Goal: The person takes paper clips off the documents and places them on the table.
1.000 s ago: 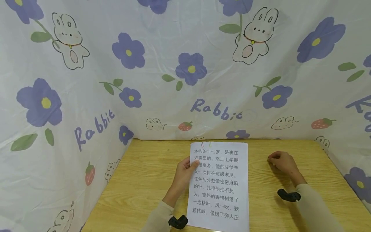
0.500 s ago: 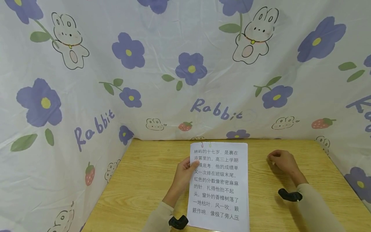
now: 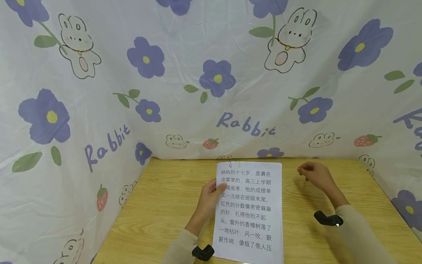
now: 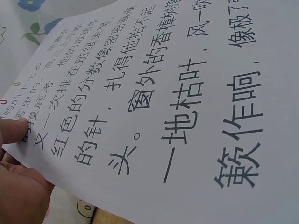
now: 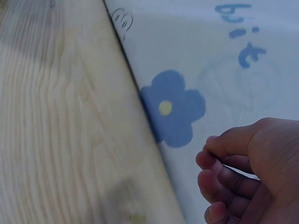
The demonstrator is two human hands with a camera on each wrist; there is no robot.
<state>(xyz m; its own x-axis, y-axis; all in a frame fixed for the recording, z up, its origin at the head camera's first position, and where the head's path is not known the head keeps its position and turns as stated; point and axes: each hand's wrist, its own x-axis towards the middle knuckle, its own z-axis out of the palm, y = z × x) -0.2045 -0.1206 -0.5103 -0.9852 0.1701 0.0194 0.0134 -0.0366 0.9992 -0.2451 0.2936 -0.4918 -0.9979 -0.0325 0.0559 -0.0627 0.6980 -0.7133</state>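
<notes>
A white printed paper (image 3: 248, 216), dense with large Chinese characters, is held up over the table. Two paper clips sit on its top edge: a red one (image 3: 230, 164) and a light green one (image 3: 239, 164). My left hand (image 3: 210, 196) grips the paper's left edge, thumb on the front and the other fingers behind it. To the right of the paper, my right hand (image 3: 317, 176) is raised above the table, apart from the paper. Its thumb meets the index finger and the other fingers curl (image 5: 243, 175). Nothing shows between those fingertips; a tiny thing there might be hidden.
The wooden table (image 3: 161, 205) runs back to a white cloth (image 3: 184, 106) printed with rabbits and purple flowers, which hangs at the back and sides. A small blurred yellowish spot (image 5: 137, 218) lies on the wood in the right wrist view.
My right hand has lifted from near the tabletop and moved a little left and away from me, thumb and index finger together. The left hand and the paper stay put.
</notes>
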